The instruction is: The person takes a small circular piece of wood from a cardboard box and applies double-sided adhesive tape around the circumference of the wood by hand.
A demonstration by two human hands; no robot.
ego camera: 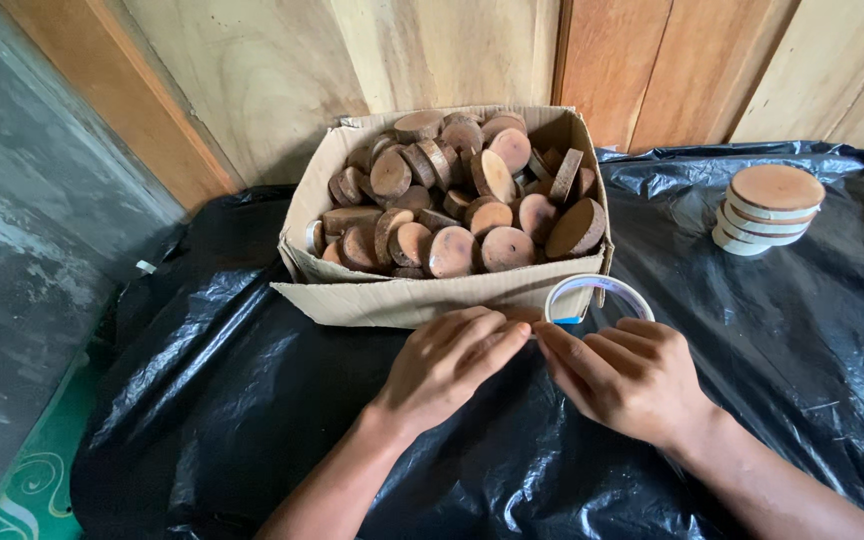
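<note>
At the near edge of the cardboard box (422, 300), the fingers (497, 335) of the left hand (447, 365) meet those of the right hand (632, 375), both pinching at the roll of tape (597, 297). The right hand grasps the roll; the left looks to pick at its free end. Judgement: lift the end with a nail and peel slowly to avoid splitting. Both palms face down, wrists low over the black plastic sheet (252, 400). Wooden discs (452, 200) fill the box; a stack of discs (767, 208) sits far right.
</note>
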